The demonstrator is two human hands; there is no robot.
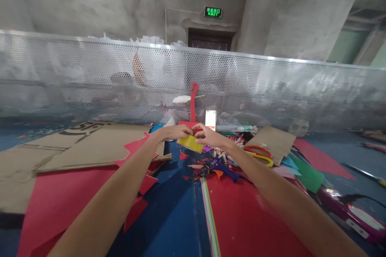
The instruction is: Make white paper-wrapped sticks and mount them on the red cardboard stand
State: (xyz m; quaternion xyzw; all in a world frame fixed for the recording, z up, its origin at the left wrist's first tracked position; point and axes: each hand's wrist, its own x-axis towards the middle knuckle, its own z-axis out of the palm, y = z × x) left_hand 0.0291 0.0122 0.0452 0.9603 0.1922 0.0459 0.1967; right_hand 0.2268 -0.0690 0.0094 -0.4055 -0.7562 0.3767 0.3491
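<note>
My left hand [177, 131] and my right hand [209, 135] meet in the middle, fingers bent close together. Between them is a small yellow piece of paper or card [190, 143]. My right thumb presses on its face, and my left fingers close at its upper edge; the fingertips are partly hidden. Just behind my hands lies a red piece [184, 123]. From there a red strip with a hooked top [193, 104] stands upright, with a white oval shape [181, 99] beside it. A blue glue gun [221, 168] lies on the table nearer to me.
Cardboard sheets [87, 144] and red paper [69, 192] cover the left. A red stack [253, 217] lies in front of me. Right are scissors with red and yellow handles [259, 156], green paper [309, 174] and a purple device [351, 213]. A lit phone [210, 119] leans by a perforated metal screen [241, 84].
</note>
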